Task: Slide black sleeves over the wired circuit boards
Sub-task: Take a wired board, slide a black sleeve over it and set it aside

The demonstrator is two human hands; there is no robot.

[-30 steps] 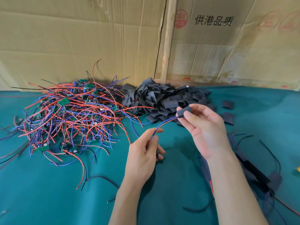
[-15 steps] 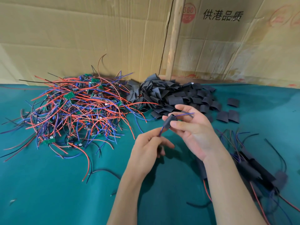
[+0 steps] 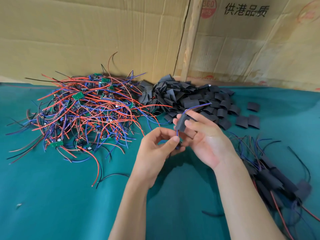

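My right hand (image 3: pixel 204 135) pinches a black sleeve (image 3: pixel 181 122) between thumb and fingers. Blue and red wires (image 3: pixel 197 107) run through the sleeve and stick out of its top end. Just below, my left hand (image 3: pixel 157 149) pinches the same wires under the sleeve; the small board at their lower end is mostly hidden between its fingers. A tangle of wired green circuit boards (image 3: pixel 86 111) lies at the left on the green cloth. A heap of loose black sleeves (image 3: pixel 188 97) sits behind my hands.
Sleeved boards with trailing wires (image 3: pixel 275 179) lie in a pile at the right. Loose sleeves (image 3: pixel 247 121) lie apart from the heap at the right. Cardboard sheets (image 3: pixel 103 35) and a wooden post (image 3: pixel 192 38) stand along the back of the green table (image 3: pixel 52 196).
The sleeve has slid down along the wires toward my left hand, so the wire ends now stick out of its top. Both hands have drawn closer together.
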